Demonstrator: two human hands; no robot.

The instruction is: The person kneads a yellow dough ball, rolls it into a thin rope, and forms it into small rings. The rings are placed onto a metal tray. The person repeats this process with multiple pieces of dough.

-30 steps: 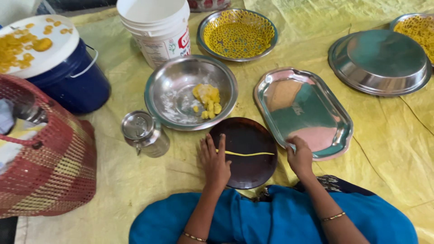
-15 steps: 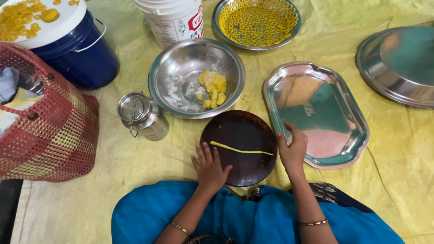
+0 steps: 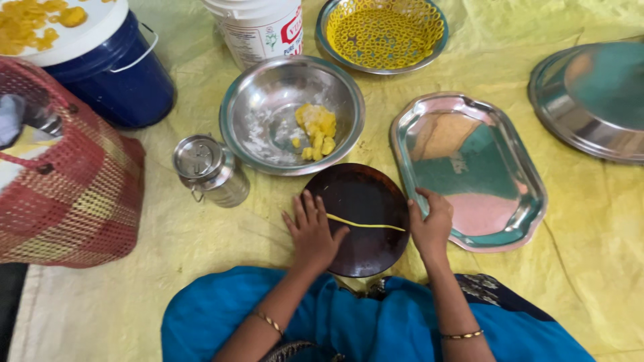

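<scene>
Left hand is lying flat and unclenched, palm down, pressing the near end of the thin yellow dough strand on the dark round board. Even, light pressure is probably keeping thickness uniform. Right hand is curling loosely at the strand's far end, gripping nothing.

Before you, a creased yellow sheet over the floor, dark round board at its near edge, steel bowl and small lidded steel can behind, oblong steel tray right, red woven basket left, blue bucket, white tub, patterned dish along the far edge, your left hand touching the sheet.
</scene>
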